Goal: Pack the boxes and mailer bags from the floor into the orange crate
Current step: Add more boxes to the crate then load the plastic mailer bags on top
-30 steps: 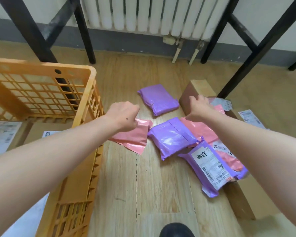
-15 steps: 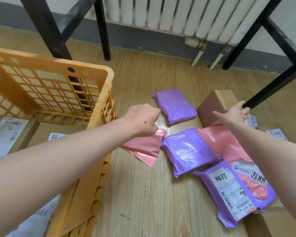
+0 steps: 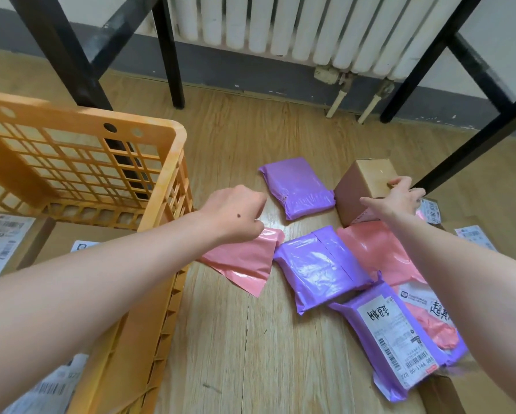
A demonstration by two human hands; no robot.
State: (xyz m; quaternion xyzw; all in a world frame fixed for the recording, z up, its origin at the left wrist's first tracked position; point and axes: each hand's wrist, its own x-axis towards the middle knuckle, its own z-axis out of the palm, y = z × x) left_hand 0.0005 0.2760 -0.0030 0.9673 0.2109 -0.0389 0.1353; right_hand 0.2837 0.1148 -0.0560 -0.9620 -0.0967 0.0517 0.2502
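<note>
A white radiator (image 3: 310, 25) hangs above a grey skirting band (image 3: 236, 70), with two pipes (image 3: 337, 100) dropping to the wood floor (image 3: 250, 354). Black metal legs (image 3: 170, 55) stand on either side.

Wood floor (image 3: 250, 354): orange crate (image 3: 167, 186), purple mailers (image 3: 319, 267), pink mailers (image 3: 245, 261), cardboard box (image 3: 364, 186).
</note>
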